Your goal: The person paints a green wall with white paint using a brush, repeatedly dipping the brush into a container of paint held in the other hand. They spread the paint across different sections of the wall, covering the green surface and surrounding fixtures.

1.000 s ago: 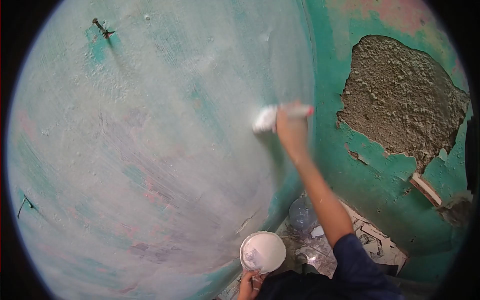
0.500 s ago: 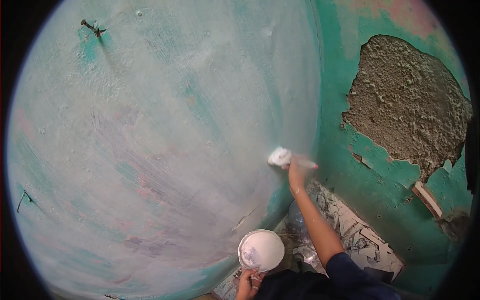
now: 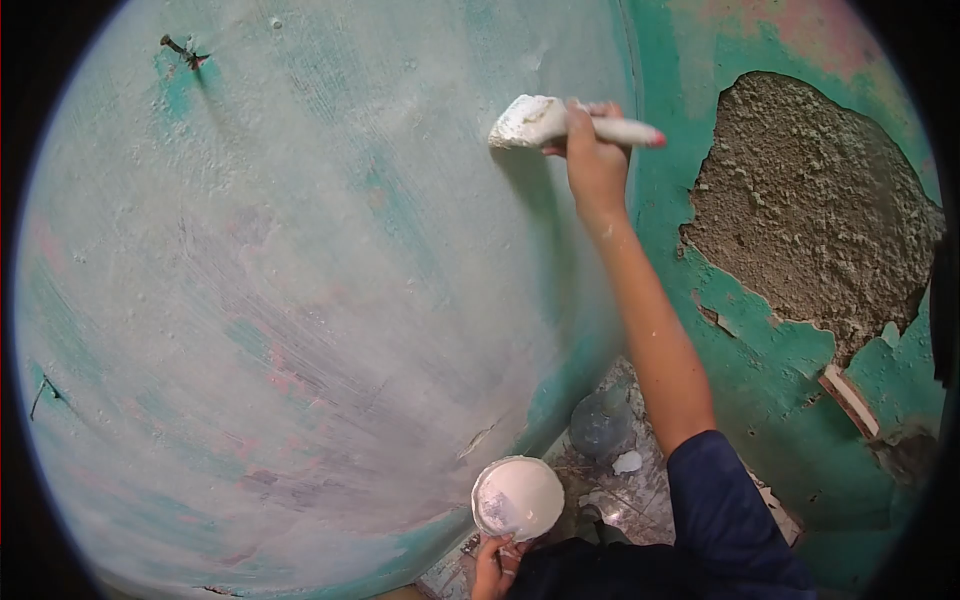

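Note:
My right hand (image 3: 597, 165) is wrapped round the handle of a wide paintbrush (image 3: 530, 122), its bristles thick with white paint and pressed close to the wall. The handle sticks out to the right and ends in a red tip. Streaky white paint covers much of this wall (image 3: 330, 240), with green and pink showing through. Low in the view, my left hand (image 3: 492, 565) grips a round tub (image 3: 518, 498) by its near side. White paint lies inside the tub, which is held upright beside the wall's lower edge.
To the right, a green wall (image 3: 670, 270) has a large patch of bare rough plaster (image 3: 810, 200). A broken strip (image 3: 852, 402) juts out below it. Nails (image 3: 185, 52) stick out of the painted wall. Flakes and a bluish round object (image 3: 600, 422) lie on the floor.
My right hand has swept the brush up the wall from low near the corner to well above, a little to the left. The left hand and tub have barely moved.

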### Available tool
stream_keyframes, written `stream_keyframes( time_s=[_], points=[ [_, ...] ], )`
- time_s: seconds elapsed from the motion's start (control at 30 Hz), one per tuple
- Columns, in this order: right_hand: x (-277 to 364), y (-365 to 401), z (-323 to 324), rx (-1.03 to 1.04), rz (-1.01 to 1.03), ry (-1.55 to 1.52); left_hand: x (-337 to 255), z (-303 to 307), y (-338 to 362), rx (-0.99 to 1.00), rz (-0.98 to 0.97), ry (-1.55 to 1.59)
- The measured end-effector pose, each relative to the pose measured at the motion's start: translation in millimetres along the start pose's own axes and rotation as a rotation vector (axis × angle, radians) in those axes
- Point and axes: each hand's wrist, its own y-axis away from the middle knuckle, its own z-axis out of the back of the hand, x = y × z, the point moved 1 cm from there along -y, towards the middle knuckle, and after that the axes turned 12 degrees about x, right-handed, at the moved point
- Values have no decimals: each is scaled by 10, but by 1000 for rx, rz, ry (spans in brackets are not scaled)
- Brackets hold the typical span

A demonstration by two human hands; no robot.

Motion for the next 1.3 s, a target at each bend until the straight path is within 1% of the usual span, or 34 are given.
stream_keyframes(
  time_s=[0.03, 0.07, 0.13, 0.17, 0.2, 0.27, 0.3, 0.37, 0.4, 0.43, 0.5, 0.57, 0.6, 0.67, 0.7, 0.77, 0.8, 0.87, 0.93, 0.97, 1.0, 1.03, 1.07, 1.13, 1.17, 1.23, 1.27, 1.3],
  points=[
    [-165, 33, 47, -35, 35, -93, 16, 13, -1, -1, 3, 5],
    [-415, 231, 142, -28, -38, -161, 19, 45, 2, -15, 7, 2],
    [-757, 750, 311, -195, -180, -96, 18, 96, -3, -28, 8, 4],
    [-971, 1047, 440, -223, -242, -78, 19, 116, -2, -38, 12, -4],
    [-1149, 1325, 525, -299, -312, -81, 20, 121, -11, -47, 15, -14],
    [-1478, 1801, 771, -256, -504, 0, 20, 104, -8, -63, 15, -26],
    [-1540, 1900, 824, -260, -500, -2, 5, 100, -10, -78, 16, -40],
    [-1554, 1994, 870, -217, -693, 123, 1, 136, -3, -57, 26, -55],
    [-1535, 1920, 875, -198, -714, 218, 8, 160, -18, -36, 31, -64],
    [-1533, 1807, 879, -201, -710, 219, 12, 202, -30, -32, 32, -65],
    [-1280, 1357, 771, -52, -563, 619, 22, 284, -41, -34, 44, -107],
    [-1079, 755, 668, 83, -347, 768, 4, 145, -27, -45, 33, -93],
    [-584, 501, 424, -63, -308, 586, -6, 90, -32, -54, 20, -79],
    [-65, 76, 213, 55, -159, 307, -12, 84, -47, -46, 26, -66],
    [25, -60, 145, 54, -162, 307, -11, 93, -51, -39, 33, -54],
    [104, -209, 58, 43, 19, -57, 10, 240, -64, -34, 40, -60],
    [-31, -132, 107, 30, 24, -48, 7, 255, -68, -24, 44, -64],
    [-577, 214, 271, -31, -54, -172, 4, 190, -45, -39, 31, -55],
    [-919, 792, 405, -176, -195, -165, -30, 27, -52, -52, 9, -40],
    [-1050, 1110, 487, -231, -280, -166, -49, -63, -45, -15, 0, -54],
    [-1226, 1422, 592, -260, -348, -119, -61, -137, -47, 21, -9, -67],
    [-1402, 1679, 707, -288, -415, -70, -70, -193, -60, 14, -12, -59],
    [-1558, 1875, 815, -279, -423, -69, -86, -240, -68, -6, -23, -42],
    [-1801, 2199, 988, -193, -710, 45, -85, -220, -79, -26, -27, -35],
    [-1855, 2249, 1041, -180, -727, 47, -73, -163, -125, -43, -31, -24],
    [-1925, 2313, 1061, 19, -623, 372, -53, -74, -177, -73, -34, -122],
    [-1632, 2260, 961, -4, -609, 245, -55, -96, -194, -95, -36, -108],
    [-1368, 2213, 872, 13, -626, 247, -77, -149, -244, -45, -72, -112]
  ],
)
